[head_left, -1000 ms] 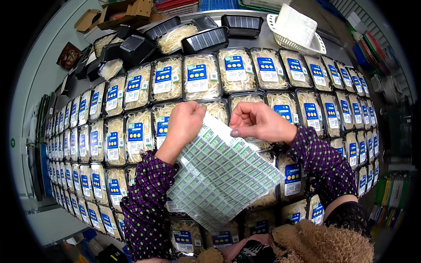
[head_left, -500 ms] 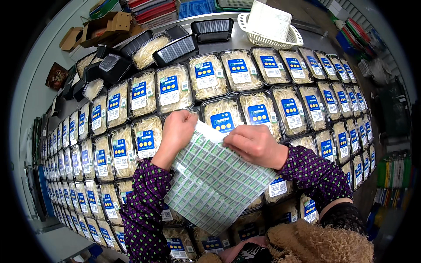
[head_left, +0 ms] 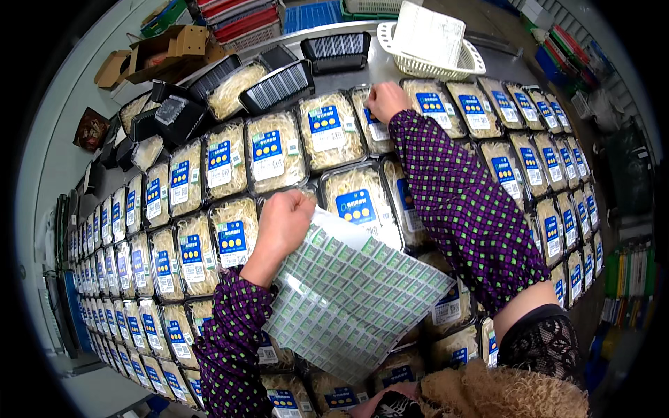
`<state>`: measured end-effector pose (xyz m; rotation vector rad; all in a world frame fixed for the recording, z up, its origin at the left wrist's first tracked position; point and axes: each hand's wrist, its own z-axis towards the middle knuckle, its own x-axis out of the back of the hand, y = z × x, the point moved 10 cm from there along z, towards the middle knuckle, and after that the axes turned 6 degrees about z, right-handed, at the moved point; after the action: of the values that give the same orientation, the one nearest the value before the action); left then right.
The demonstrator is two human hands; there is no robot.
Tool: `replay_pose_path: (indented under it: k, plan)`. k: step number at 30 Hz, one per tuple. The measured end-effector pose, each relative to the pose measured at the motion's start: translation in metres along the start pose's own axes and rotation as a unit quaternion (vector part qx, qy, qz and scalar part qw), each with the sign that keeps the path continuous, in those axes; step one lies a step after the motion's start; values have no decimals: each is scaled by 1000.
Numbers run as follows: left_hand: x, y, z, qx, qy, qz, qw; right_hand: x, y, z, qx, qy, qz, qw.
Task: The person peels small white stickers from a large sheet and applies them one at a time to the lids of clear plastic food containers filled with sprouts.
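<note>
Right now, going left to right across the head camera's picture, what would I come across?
Open cardboard box → left hand → right hand → black lace sleeve.

Left hand: back uppermost, fingers curled in a closed grip, bare wrist angled up and inward from the left forearm; right hand: farther from the body, fingers bent, their tips partly hidden; right forearm: extended obliquely forward and leftward from the elbow
</note>
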<state>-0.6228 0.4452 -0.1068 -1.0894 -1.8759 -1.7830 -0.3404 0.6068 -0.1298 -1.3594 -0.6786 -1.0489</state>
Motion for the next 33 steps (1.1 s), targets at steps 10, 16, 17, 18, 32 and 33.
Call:
replay_pose_path:
  k: [10, 16, 17, 18, 32, 33]
  plan:
    - [5, -1, -7, 18, 3, 4, 1000, 76, -130, -255, 116, -340, 410, 839]
    - [14, 5, -50, 42, -18, 50, 998, 116, -156, -304, 374, -98, 276, 880]
    - [11, -7, -56, 44, -15, 35, 998, 119, -162, -315, 396, -83, 251, 879]
    - [12, -15, -64, 42, -13, 42, 998, 122, -169, -324, 418, -68, 226, 877]
    - [30, -63, -104, 81, 13, 11, 997, -6, -93, -188, -6, -122, 293, 948]
    - [30, -64, -103, 84, 10, 15, 996, -10, -94, -189, -1, -126, 275, 953]
